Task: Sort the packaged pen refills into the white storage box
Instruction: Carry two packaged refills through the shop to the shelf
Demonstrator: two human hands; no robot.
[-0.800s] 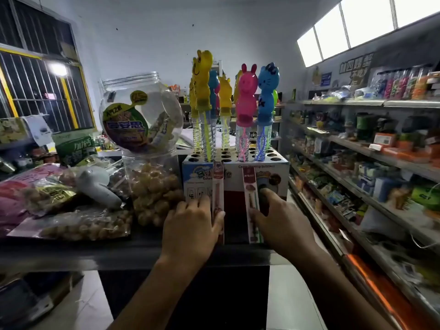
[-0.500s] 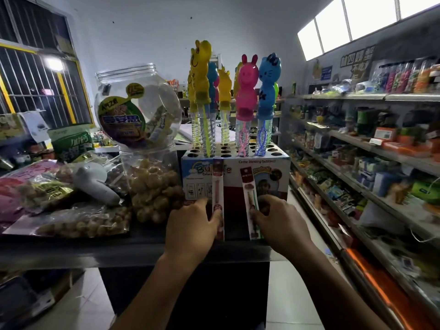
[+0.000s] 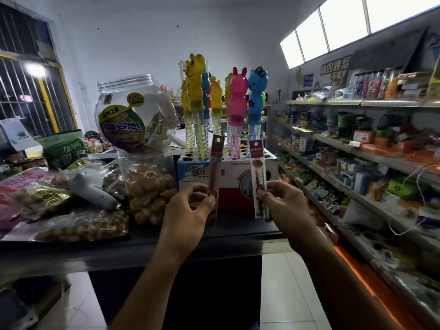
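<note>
My left hand (image 3: 188,211) pinches the lower part of a slim packaged pen refill (image 3: 215,160) between thumb and fingers and holds it upright. My right hand (image 3: 284,206) pinches a second packaged pen refill (image 3: 257,172), also upright, a little to the right. Both packs stand in front of a white box (image 3: 266,163) printed with bubble-toy pictures, whose holed top carries several animal-headed bubble wands (image 3: 238,96). Whether this is the white storage box, I cannot tell.
A dark counter (image 3: 95,248) carries a big clear jar (image 3: 135,115) on a tub of round snacks (image 3: 147,189), a white handheld device (image 3: 91,188) and snack bags (image 3: 78,226). Stocked shop shelves (image 3: 357,186) run along the right. Tiled floor lies below.
Both hands have lifted their refill packs up off the counter, higher against the box front. The camera has tilted upward slightly.
</note>
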